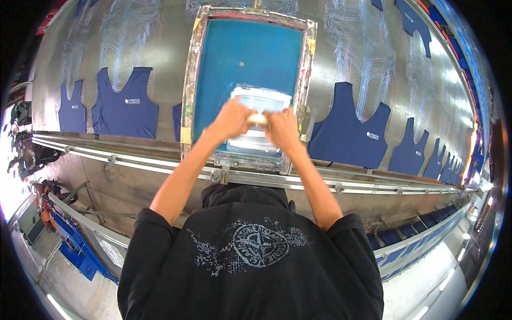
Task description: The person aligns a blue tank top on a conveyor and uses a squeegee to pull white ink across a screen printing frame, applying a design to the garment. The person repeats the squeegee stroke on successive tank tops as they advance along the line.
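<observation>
In front of me a screen-printing frame [190, 90] with a worn, paint-stained rim lies over the table, its blue mesh [250, 53] stretched inside. White ink [250, 142] covers a patch in the lower right of the mesh. Both my left hand [234, 118] and my right hand [281, 127] are closed on a squeegee [258, 120], whose pale handle shows between them. My fingers and forearms hide most of the squeegee. Under the frame's left side, the edge of a navy garment piece [177, 121] sticks out.
Navy tank-top-shaped pieces with small white prints lie along the table [170, 48], such as one on the left [125, 104] and one on the right [352, 130]. A metal rail [149, 166] runs along the near edge. Blue pieces [392, 236] rest on a rack behind at right.
</observation>
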Available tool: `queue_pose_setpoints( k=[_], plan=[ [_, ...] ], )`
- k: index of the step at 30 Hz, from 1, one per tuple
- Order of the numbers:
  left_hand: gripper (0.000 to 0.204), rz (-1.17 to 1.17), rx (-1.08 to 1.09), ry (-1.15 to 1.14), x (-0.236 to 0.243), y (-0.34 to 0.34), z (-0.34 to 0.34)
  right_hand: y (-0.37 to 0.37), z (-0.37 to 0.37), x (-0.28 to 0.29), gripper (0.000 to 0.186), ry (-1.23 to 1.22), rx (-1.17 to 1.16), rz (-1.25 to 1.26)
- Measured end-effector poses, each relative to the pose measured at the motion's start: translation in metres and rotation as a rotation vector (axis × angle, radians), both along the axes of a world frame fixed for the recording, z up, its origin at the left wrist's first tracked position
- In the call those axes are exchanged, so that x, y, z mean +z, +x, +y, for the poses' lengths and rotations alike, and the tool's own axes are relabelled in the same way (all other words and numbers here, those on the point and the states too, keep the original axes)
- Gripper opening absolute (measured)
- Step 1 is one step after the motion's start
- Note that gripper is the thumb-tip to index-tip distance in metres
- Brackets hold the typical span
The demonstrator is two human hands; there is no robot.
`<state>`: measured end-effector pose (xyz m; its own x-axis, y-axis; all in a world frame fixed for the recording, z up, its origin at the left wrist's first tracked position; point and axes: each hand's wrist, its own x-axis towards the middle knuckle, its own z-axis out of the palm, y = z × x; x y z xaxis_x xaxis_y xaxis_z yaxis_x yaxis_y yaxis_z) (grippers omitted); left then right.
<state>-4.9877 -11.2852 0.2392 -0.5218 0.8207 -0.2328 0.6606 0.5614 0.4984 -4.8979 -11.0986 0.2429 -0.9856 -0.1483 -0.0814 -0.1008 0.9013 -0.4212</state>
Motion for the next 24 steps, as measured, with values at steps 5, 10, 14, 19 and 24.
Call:
queue_pose_setpoints(
  k=[5,10,14,19,24],
  plan=[
    [0.021,-0.194,0.036,-0.029,0.005,0.043,-0.025,0.056,-0.02,0.012,0.026,-0.263,-0.092,0.014],
    [0.025,0.044,0.075,-0.02,0.015,-0.023,0.003,0.037,0.034,0.018,0.047,-0.285,-0.564,0.44],
    [0.031,0.045,0.109,-0.084,0.032,-0.047,0.028,0.028,0.087,-0.022,0.044,-1.109,-1.033,-0.28],
    [0.042,0.098,0.214,0.219,0.018,0.025,-0.015,0.016,0.069,-0.002,0.038,-1.072,-1.111,-0.061],
    [0.056,0.133,0.253,0.343,0.036,0.115,-0.083,0.001,0.026,0.026,0.033,-1.07,-1.184,0.227]
  ],
)
